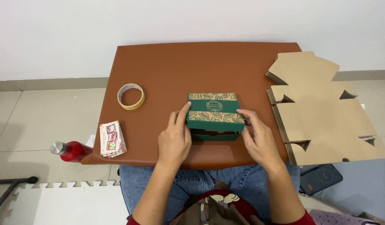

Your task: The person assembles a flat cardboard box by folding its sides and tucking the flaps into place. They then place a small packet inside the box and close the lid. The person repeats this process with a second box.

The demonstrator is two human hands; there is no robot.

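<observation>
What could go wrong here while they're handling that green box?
The box sits near the table's front edge, its lid not fully shut; a push from either the left hand or right hand might slide it off. The cardboard stack overhangs the table's right side and could probably tip.

Green box (215, 116): side walls hidden behind left hand (174, 138) and right hand (259, 141); interior dark, contents unreadable. Lid print too small to tell. Red bottle (71, 150): lower part hidden under bench (167, 66) edge. Dark device (321, 178): partly covered by flat cardboard stack (326, 121). Small printed pack (112, 139): pictures too small to tell.
</observation>
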